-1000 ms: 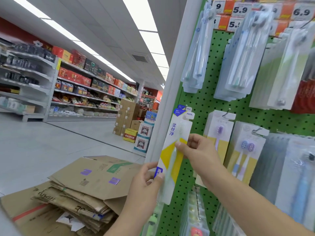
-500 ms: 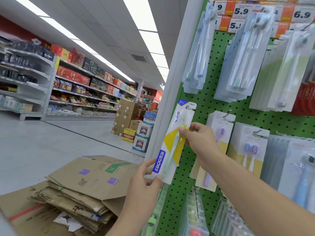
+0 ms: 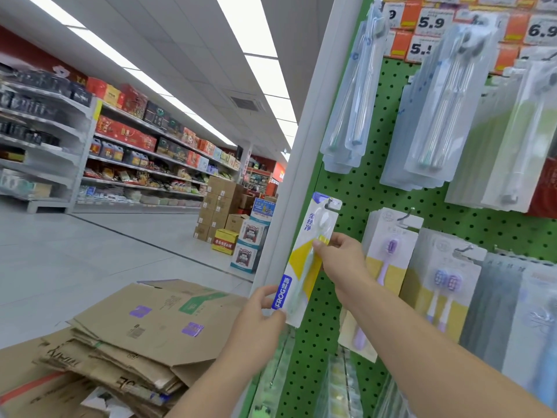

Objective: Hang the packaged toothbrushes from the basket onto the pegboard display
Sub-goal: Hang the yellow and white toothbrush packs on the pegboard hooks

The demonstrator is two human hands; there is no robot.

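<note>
A packaged toothbrush, white and yellow with a blue FROG label, is held tilted against the left edge of the green pegboard. Its hang hole at the top sits at a metal peg hook; whether the hook passes through it I cannot tell. My right hand pinches the pack at its middle. My left hand holds its lower end between thumb and fingers. The basket is out of view.
Other toothbrush packs hang on the pegboard: clear ones above, purple-brush packs to the right. Price tags run along the top. A white upright post borders the board. Flattened cardboard boxes lie low at left beside the aisle.
Both hands raised the pack up and right along the board's edge. Its top went from below the hook to level with it.
</note>
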